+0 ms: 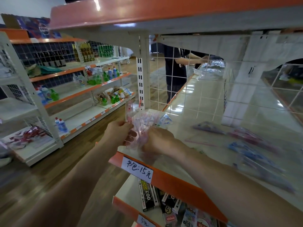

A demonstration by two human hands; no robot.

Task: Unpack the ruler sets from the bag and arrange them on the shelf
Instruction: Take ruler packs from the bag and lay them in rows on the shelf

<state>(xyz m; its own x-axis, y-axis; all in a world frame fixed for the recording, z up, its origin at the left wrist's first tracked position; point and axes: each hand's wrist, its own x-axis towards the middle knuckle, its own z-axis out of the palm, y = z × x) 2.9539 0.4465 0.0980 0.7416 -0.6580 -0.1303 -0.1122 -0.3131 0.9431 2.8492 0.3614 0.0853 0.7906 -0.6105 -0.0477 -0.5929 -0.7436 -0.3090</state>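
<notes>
A clear plastic bag (144, 123) holding several pink and blue ruler sets hangs over the left end of the white shelf (205, 112). My left hand (120, 131) pinches a pink ruler set (129, 112) that stands upright out of the bag's mouth. On the right side of the bag, my right hand (158, 140) grips it, fingers curled into the plastic. More ruler sets (250, 141) in purple, pink and blue lie flat on the shelf to the right, blurred.
A white wire grid (180, 82) backs the shelf, and a person (175, 69) stands behind it. An orange shelf edge carries a handwritten price label (137, 169). Boxes (147, 195) fill the shelf below. Another shelving unit with bottles (98, 79) stands to the left across the aisle.
</notes>
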